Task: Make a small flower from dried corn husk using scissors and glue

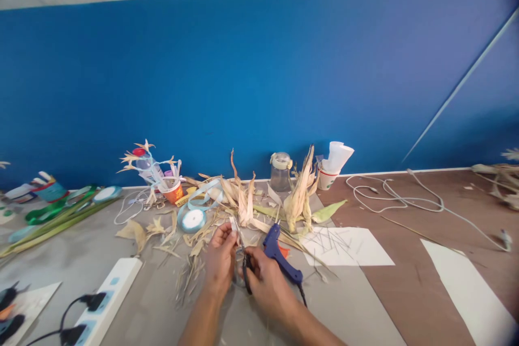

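- The left hand (221,260) is curled nearly shut, its thumb and fingertips pinching a husk strip (234,226) low down, near the table's front edge.
- The husk strip is narrow, pale cream and dry. It stands roughly upright out of the fingers, and its top end lies against the heap behind it.
- The right hand (265,277) is closed around the dark handles of a pair of scissors (245,266), just beside the left hand. The blades point up towards the strip, but they are too small and blurred to tell whether they are parted.
- A blue glue gun (279,254) lies touching the far side of the right hand, nozzle aimed away from the person, with its cord trailing off near the wrist.
- A heap of dried corn husks (298,200) spreads across the grey table (357,303) beyond both hands; some stand upright and some lie flat in shreds.
- A spool of light blue ribbon (193,220) sits left of the hands, among the shreds.
- A white sheet of paper (365,251) with thin sticks scattered on it lies right of the glue gun.
- A glass jar (280,172) and a paper cup (326,178) holding rolled white paper stand against the blue partition (259,75).
- A white power strip (111,294) with black plugs lies at the lower left, well apart from the hands.
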Demonstrator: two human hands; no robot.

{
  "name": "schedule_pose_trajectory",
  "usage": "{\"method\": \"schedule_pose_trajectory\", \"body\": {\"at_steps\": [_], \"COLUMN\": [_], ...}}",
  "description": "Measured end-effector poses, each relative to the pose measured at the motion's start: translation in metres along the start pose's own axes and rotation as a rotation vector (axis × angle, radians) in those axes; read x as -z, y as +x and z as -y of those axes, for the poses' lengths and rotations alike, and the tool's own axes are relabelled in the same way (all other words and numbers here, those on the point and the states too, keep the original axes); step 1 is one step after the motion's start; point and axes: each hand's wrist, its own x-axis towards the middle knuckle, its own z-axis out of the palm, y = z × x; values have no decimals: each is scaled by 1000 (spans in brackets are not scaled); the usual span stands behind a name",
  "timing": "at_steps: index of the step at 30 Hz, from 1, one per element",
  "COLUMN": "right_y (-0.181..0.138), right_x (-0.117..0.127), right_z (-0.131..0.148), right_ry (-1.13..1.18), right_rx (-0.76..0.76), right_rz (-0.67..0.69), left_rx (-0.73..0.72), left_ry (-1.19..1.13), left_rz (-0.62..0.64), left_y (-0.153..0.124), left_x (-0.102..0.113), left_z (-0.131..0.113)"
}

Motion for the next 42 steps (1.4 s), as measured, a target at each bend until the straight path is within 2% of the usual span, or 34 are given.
{"method": "schedule_pose_trajectory", "body": {"at_steps": [11, 27, 32, 39, 42], "right_y": [0, 2, 4, 12, 15], "right_x": [-1, -1, 0, -5, -4], "right_z": [2, -4, -10, -14, -15], "right_ry": [8, 27, 167, 513, 549], "right_rx": [-29, -47, -82, -75, -115], "right_rz": [-12, -19, -83, -152, -156], "left_rx": [37, 69, 66, 125, 147], "left_ry": [0, -30, 0, -82, -95], "left_rz": [61, 76, 88, 41, 48], "left_y": [-1, -4, -4, -3, -3], "left_x": [0, -2, -2, -3, -3], "left_z": [-2, -10, -11, -15, -15]}}
